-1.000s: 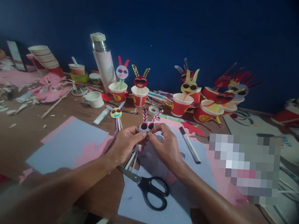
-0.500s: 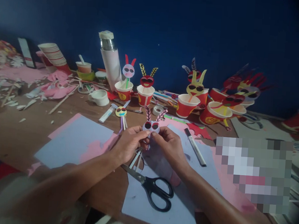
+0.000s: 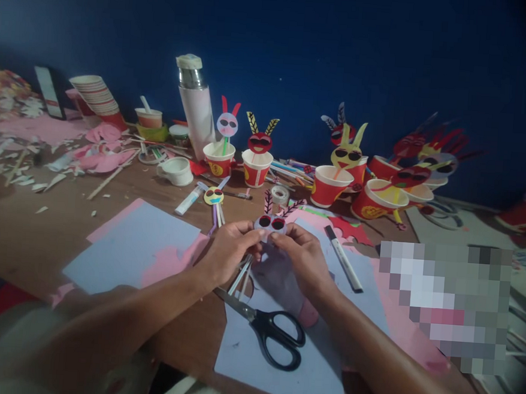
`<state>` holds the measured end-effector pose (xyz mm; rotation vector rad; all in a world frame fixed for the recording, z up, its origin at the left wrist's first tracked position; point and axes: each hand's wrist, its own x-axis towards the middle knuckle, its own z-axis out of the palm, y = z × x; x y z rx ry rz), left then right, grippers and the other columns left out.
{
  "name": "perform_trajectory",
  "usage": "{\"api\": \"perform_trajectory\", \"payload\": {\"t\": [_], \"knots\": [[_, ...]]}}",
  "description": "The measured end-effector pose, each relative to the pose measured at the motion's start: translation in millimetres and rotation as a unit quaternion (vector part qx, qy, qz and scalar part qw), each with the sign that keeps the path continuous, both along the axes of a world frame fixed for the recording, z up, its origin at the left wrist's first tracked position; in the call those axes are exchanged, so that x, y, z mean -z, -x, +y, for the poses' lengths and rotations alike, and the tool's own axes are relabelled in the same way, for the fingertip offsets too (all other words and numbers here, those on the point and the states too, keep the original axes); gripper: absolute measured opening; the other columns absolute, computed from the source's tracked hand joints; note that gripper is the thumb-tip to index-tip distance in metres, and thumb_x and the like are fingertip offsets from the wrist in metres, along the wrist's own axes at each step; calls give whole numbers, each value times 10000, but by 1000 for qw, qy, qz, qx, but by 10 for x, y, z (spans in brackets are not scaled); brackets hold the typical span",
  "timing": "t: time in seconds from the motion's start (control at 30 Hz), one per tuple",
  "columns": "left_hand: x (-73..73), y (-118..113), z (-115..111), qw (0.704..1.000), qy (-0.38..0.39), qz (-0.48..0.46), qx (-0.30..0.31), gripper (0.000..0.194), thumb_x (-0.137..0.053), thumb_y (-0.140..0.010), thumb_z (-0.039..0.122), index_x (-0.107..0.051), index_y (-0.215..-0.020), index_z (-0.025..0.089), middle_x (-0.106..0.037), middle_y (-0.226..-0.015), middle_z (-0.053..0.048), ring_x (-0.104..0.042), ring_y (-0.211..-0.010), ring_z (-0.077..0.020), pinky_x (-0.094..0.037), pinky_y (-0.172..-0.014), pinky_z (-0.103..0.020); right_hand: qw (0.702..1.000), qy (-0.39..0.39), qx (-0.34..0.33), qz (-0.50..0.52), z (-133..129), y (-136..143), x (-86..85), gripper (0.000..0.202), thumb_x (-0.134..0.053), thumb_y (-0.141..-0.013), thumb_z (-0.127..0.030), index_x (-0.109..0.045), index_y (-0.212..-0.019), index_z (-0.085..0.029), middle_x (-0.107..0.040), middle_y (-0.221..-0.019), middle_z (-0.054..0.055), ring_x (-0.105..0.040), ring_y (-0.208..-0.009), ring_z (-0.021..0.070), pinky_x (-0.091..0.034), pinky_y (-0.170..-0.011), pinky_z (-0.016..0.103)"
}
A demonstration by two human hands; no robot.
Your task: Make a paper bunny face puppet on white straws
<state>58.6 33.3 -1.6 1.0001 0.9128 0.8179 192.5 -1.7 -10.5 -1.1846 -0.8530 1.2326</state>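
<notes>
Both hands pinch a small pale purple paper face (image 3: 271, 223) with dark oval eyes and two pink, black-veined antennae. My left hand (image 3: 232, 249) grips its left side, thumb on the front, and my right hand (image 3: 304, 257) grips its right side the same way. The face's lower part is hidden by the thumbs. Below my left hand, thin white sticks (image 3: 241, 274) show. Black-handled scissors (image 3: 275, 336) lie on a pale purple sheet (image 3: 255, 370) nearer to me. A black-and-white marker (image 3: 344, 259) rests right of my right hand.
Red paper cups (image 3: 218, 159) with paper faces on sticks stand along the back. Left of them are a pink-and-silver flask (image 3: 197, 111) and a white cup (image 3: 175, 171). A yellow paper face (image 3: 214, 196) lies beyond my left hand. Paper scraps (image 3: 106, 153) litter the left side.
The purple paper face has shifted slightly right and its antennae lean further right. Both hands have moved slightly right with it, still holding it.
</notes>
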Motion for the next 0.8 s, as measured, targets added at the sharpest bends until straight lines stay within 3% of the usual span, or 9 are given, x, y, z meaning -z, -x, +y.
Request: {"api": "perform_trajectory", "payload": {"t": [0.2, 0.37, 0.5, 0.8], "knots": [[-2, 15, 27, 998, 15, -69, 2, 179, -571, -740, 296, -591, -689, 126, -552, -573, 1, -519, -502, -99, -436, -485, -216, 1000, -4, 10, 6, 11, -50, 58, 202, -651, -687, -273, -492, -586, -200, -516, -561, -54, -455, -526, 100, -359, -548, 246], [-8, 4, -15, 1000, -4, -4, 27, 198, -633, -711, 315, -571, -677, 130, -546, -542, 8, -523, -490, -101, -403, -465, -203, 1000, -5, 3, 5, 3, -38, 36, 189, -656, -679, -271, -510, -587, -195, -502, -548, -56, -441, -529, 98, -344, -547, 244], [-37, -10, -38, 999, -11, 31, 12, 201, -646, -695, 292, -548, -621, 133, -519, -491, 28, -504, -450, -84, -384, -461, -194, 1000, -5, -5, 11, -7, -18, 10, 183, -663, -663, -263, -519, -579, -186, -509, -549, -58, -450, -536, 93, -348, -556, 239], [-1, -8, -33, 1000, 5, -28, 1, 87, -605, -664, 197, -600, -723, 132, -551, -573, 24, -500, -475, -78, -393, -453, -188, 999, 6, -19, 27, -42, 15, 4, 172, -645, -672, -277, -521, -589, -192, -533, -562, -52, -469, -523, 100, -369, -544, 245]]}}
